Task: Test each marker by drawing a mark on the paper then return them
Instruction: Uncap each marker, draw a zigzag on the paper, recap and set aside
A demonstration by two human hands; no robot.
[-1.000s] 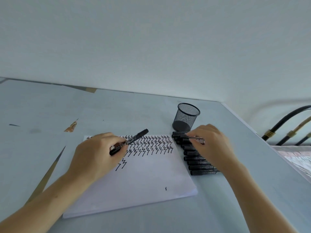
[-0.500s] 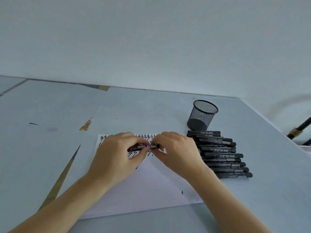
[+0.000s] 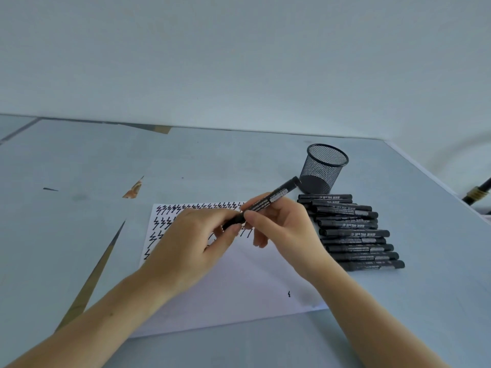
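Both hands are up over the paper point(image 3: 239, 288) working on one black marker point(image 3: 268, 201). The right hand point(image 3: 281, 227) has its fingers wrapped round the middle of the barrel, with the marker tilted so its far end points up toward the mesh pen cup point(image 3: 322, 168). The left hand point(image 3: 196, 240) pinches the near end between thumb and fingertips. That end is mostly buried in the fingers, so I can't tell if the cap is on, off, or halfway.

The paper lies flat on the light grey table point(image 3: 79, 221). Its top part is covered in rows of little black zigzag marks point(image 3: 170, 208), but the hands block a good chunk of those rows — no way to see how far they run. There's one tiny stray mark point(image 3: 289, 294) down near the bottom right edge.

Right of the paper sits the pile of black markers point(image 3: 353, 232), lying side by side, roughly parallel, just in front of the cup. The labels have print on them, too blurry to read properly.

At the far right edge a dark tube with a brass-coloured band point(image 3: 477, 193) gets cut off by the frame — can't say what it belongs to.
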